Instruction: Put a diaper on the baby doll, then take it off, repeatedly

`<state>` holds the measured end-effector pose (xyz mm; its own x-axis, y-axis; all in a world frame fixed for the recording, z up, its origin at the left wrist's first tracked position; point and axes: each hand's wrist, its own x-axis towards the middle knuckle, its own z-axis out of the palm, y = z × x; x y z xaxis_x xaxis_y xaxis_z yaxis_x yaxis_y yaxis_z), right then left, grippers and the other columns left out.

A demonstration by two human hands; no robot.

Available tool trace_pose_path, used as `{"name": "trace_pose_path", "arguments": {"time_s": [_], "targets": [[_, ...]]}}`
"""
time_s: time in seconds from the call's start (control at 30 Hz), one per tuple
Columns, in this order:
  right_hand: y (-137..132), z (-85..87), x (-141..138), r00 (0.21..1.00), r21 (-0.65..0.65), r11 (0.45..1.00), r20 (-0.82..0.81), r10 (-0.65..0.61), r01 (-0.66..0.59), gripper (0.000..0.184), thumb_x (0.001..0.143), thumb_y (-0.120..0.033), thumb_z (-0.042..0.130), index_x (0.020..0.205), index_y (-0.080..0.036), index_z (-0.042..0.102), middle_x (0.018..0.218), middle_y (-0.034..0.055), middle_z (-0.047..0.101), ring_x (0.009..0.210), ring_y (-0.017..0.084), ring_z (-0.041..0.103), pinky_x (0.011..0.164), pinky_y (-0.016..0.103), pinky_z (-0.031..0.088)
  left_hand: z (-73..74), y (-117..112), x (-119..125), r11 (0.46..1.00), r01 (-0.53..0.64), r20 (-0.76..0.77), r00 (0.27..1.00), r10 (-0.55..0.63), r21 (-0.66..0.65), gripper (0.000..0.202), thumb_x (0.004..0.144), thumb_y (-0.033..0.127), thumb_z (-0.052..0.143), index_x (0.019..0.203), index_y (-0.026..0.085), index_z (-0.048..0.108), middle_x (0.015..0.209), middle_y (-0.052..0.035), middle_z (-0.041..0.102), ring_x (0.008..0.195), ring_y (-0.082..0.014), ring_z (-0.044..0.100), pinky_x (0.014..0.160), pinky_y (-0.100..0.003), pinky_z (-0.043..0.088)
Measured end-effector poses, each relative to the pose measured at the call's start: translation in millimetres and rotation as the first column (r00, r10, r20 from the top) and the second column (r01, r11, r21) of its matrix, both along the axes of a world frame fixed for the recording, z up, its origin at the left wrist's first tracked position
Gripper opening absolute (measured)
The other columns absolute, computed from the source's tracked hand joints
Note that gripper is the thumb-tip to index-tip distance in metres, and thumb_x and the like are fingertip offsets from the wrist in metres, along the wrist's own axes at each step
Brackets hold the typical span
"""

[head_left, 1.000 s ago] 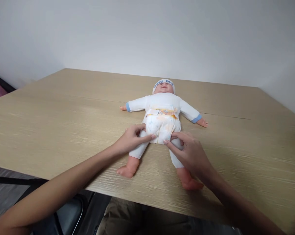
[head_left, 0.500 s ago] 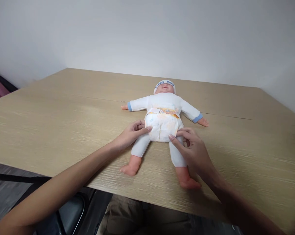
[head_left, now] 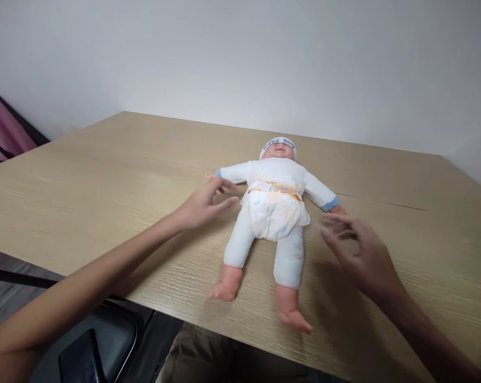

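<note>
A baby doll point(head_left: 275, 181) in a white suit and a white cap lies on its back on the wooden table point(head_left: 105, 181), arms spread, feet toward me. A printed white diaper point(head_left: 275, 213) is fastened round its hips. My left hand point(head_left: 204, 205) hovers open just left of the doll's waist, fingers spread, near its outstretched arm. To the right of the doll's hip my right hand point(head_left: 360, 250) is open too, fingers loosely curled, holding nothing. Neither hand touches the doll.
The table's near edge runs below the doll's feet. A dark chair seat point(head_left: 100, 346) shows under the table at lower left. A pink and dark object point(head_left: 5, 133) sits at the far left by the white wall.
Both hands have let go of the diaper's leg edges and drawn apart to either side of the doll. The view has shifted a little, so the doll sits further right.
</note>
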<state>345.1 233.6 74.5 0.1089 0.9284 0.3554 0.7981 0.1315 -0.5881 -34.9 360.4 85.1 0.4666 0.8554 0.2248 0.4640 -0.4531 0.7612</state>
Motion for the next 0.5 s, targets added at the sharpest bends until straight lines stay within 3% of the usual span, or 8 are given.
{"name": "trace_pose_path", "arguments": {"time_s": [0.1, 0.17, 0.27, 0.33, 0.4, 0.5], "targets": [[54, -4.2, 21, 0.967, 0.165, 0.986, 0.247, -0.059, 0.019, 0.064, 0.098, -0.062, 0.067, 0.143, -0.017, 0.068, 0.134, 0.0217, 0.074, 0.125, 0.043, 0.067, 0.114, 0.061, 0.048, -0.3, 48, 15, 0.967, -0.066, -0.314, 0.938, 0.144, 0.247, 0.061, 0.099, 0.051, 0.072, 0.147, 0.016, 0.059, 0.156, -0.0209, 0.061, 0.146, -0.0409, 0.049, 0.124, -0.054, 0.037], [92, -6.4, 23, 0.936, 0.101, 0.995, 0.35, -0.045, 0.01, 0.07, 0.098, -0.061, 0.065, 0.149, -0.012, 0.064, 0.147, 0.0268, 0.069, 0.136, 0.046, 0.062, 0.118, 0.062, 0.046, -0.9, 75, 34, 0.964, -0.081, -0.465, 0.863, 0.195, 0.254, 0.066, 0.098, 0.051, 0.071, 0.149, 0.012, 0.056, 0.159, -0.0255, 0.059, 0.148, -0.0447, 0.048, 0.125, -0.056, 0.034], [132, -6.6, 14, 0.937, -0.062, 0.997, 0.349, -0.017, 0.041, 0.051, 0.101, -0.049, 0.06, 0.136, -0.013, 0.069, 0.138, 0.0269, 0.074, 0.128, 0.045, 0.067, 0.109, 0.057, 0.052, 1.4, 96, 60, 0.971, -0.091, -0.537, 0.82, 0.199, 0.22, 0.053, 0.101, 0.045, 0.065, 0.14, 0.009, 0.061, 0.145, -0.0281, 0.069, 0.136, -0.0446, 0.06, 0.121, -0.056, 0.035], [141, -3.6, 5, 0.948, -0.107, 0.992, 0.315, -0.031, 0.068, 0.042, 0.102, -0.041, 0.054, 0.129, -0.013, 0.071, 0.132, 0.0269, 0.077, 0.12, 0.044, 0.071, 0.101, 0.053, 0.055, 6.7, 94, 68, 0.971, -0.113, -0.538, 0.816, 0.213, 0.212, 0.046, 0.103, 0.045, 0.062, 0.133, 0.01, 0.063, 0.134, -0.0265, 0.075, 0.124, -0.0423, 0.068, 0.116, -0.053, 0.039], [138, 3.5, -1, 0.959, -0.11, 0.989, 0.277, -0.063, 0.097, 0.039, 0.102, -0.038, 0.053, 0.126, -0.014, 0.071, 0.13, 0.0263, 0.078, 0.115, 0.043, 0.073, 0.095, 0.05, 0.056, 16.3, 79, 66, 0.969, -0.144, -0.536, 0.812, 0.231, 0.201, 0.045, 0.104, 0.05, 0.06, 0.128, 0.012, 0.065, 0.126, -0.0237, 0.078, 0.113, -0.0399, 0.072, 0.106, -0.048, 0.046], [108, 24.7, -2, 0.982, -0.067, 0.996, 0.185, -0.044, 0.057, 0.038, 0.099, -0.038, 0.059, 0.127, -0.017, 0.073, 0.124, 0.0201, 0.082, 0.106, 0.037, 0.075, 0.089, 0.045, 0.057, 36.5, 21, 54, 0.957, -0.235, -0.428, 0.857, 0.287, 0.171, 0.048, 0.099, 0.06, 0.066, 0.121, 0.017, 0.065, 0.115, -0.0188, 0.078, 0.102, -0.0381, 0.072, 0.086, -0.041, 0.05]]}}
